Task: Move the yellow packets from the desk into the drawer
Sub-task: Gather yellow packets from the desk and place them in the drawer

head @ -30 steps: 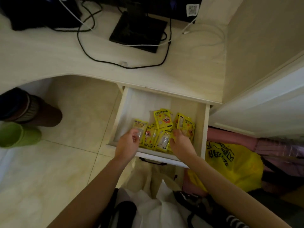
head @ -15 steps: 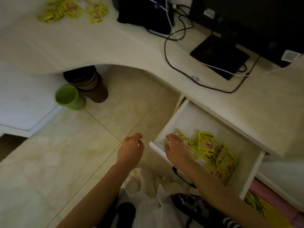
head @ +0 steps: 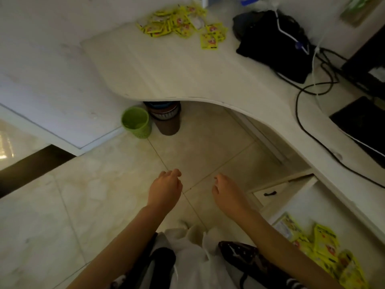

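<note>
In the head view, both arms are seen stretched out over the tiled floor [head: 100, 195], side by side and apart. The left hand [head: 164, 189] is held with its fingers [head: 174, 173] loosely curled, gripping nothing; the right hand [head: 228, 193] is likewise loosely curled and empty. A heap of yellow packets [head: 183, 22] is spread on the far part of the pale surface [head: 166, 69], beside a black bag [head: 270, 42]. More packets [head: 325, 247] are seen lying in the open drawer [head: 295, 205] at the lower right. A green bin [head: 136, 123] is placed on the floor under the surface's edge.
</note>
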{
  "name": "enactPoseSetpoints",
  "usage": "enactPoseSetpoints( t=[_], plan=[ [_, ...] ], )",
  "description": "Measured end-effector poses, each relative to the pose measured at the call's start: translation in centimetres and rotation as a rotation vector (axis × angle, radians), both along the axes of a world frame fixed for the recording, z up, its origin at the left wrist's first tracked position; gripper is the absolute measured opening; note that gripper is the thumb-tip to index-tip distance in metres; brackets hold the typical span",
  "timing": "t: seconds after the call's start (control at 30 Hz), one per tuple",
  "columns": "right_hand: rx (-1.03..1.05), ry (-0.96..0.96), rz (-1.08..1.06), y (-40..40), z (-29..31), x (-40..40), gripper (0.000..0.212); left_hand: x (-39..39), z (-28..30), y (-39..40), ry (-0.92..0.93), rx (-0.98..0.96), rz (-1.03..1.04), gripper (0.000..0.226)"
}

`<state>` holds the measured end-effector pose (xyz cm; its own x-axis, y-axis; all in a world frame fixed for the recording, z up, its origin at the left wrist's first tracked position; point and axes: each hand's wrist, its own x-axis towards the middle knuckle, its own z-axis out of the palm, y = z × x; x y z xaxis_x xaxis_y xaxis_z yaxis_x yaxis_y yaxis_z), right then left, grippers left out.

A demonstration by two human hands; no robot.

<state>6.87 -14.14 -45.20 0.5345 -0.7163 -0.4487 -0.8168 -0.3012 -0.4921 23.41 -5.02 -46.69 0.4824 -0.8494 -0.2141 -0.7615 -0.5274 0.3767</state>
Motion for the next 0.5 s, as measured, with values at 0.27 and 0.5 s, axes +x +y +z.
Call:
enactPoseSetpoints(
  t=[0.27,0.5],
  plan=[
    [-0.088,0.03,0.075,-6.2,1.0,8.7,0.038,8.8,0.6,-4.7,-0.037,-0.036,0.056,0.027],
    [-0.163,0.057,0.107,-15.9,1.0,15.0,0.036,14.1,0.9,-13.0,-0.056,-0.06,0.092,0.027]
  ],
)
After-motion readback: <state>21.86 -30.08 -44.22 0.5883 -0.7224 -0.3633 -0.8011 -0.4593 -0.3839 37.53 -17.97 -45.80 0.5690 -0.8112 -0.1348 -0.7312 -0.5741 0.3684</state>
